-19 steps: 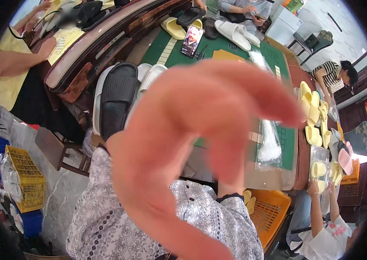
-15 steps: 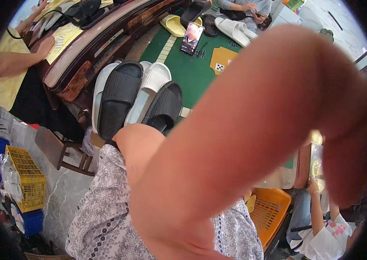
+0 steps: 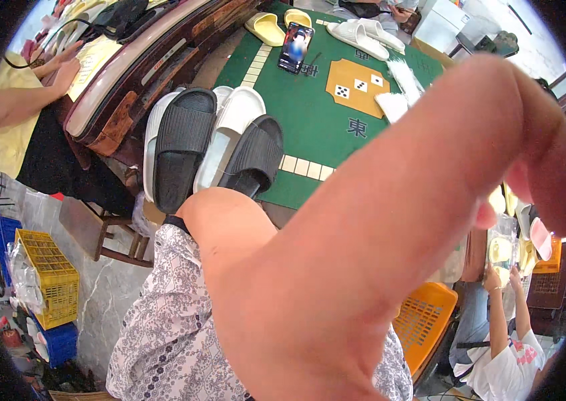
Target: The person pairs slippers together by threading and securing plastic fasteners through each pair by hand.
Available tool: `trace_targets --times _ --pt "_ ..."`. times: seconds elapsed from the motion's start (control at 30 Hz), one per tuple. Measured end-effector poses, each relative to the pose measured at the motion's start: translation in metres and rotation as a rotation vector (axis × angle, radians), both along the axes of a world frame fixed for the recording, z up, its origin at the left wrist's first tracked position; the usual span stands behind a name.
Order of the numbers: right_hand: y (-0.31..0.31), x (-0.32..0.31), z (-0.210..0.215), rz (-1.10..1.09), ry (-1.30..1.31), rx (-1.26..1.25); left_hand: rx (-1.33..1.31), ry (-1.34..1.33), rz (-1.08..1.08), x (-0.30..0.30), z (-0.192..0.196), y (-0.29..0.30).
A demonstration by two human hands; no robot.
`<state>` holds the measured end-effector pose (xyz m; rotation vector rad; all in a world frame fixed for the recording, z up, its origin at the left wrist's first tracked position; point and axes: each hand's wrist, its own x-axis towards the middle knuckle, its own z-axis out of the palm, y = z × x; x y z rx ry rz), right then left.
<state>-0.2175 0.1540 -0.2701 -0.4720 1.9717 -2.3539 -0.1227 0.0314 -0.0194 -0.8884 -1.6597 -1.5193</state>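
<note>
Large and very close, my right arm rises across the middle, with my right hand [image 3: 527,120] bent over at the upper right. Its fingers hang down loosely, apart from each other, with nothing visible in them. Behind that arm, a bare part of my left arm [image 3: 226,210] comes out past a dark band. My left hand's fingers are hidden. Just beyond stand a black ribbed slide sandal [image 3: 186,134], a dark grey one [image 3: 254,154] and white ones [image 3: 236,110], side by side at the near left corner of the green table [image 3: 296,134].
On the table lie a phone [image 3: 296,47], yellow slides [image 3: 266,29], white slides [image 3: 358,37] and a white bundle [image 3: 403,83]. An orange basket [image 3: 423,321] is at lower right. One co-worker's hands [image 3: 493,277] hold a clear pack; another person's arm [image 3: 22,103] rests at left.
The black slides beside the phone are no longer in view, nor the hand at one of them. My view has shifted, and my right arm covers less of the table.
</note>
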Motion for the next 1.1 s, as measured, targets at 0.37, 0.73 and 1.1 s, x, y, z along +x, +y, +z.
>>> trace_targets --times 0.37,0.73,1.1 --pt "0.017 0.009 0.010 -0.002 0.100 0.113 0.071 -0.020 -0.085 0.053 -0.018 -0.031" --pt "0.022 -0.007 -0.006 -0.081 0.103 0.214 0.138 -0.024 -0.124 0.052 -0.019 -0.024" --pt "0.067 -0.090 -0.121 -0.230 -0.216 0.228 0.203 -0.019 -0.177 0.047 -0.015 -0.016"
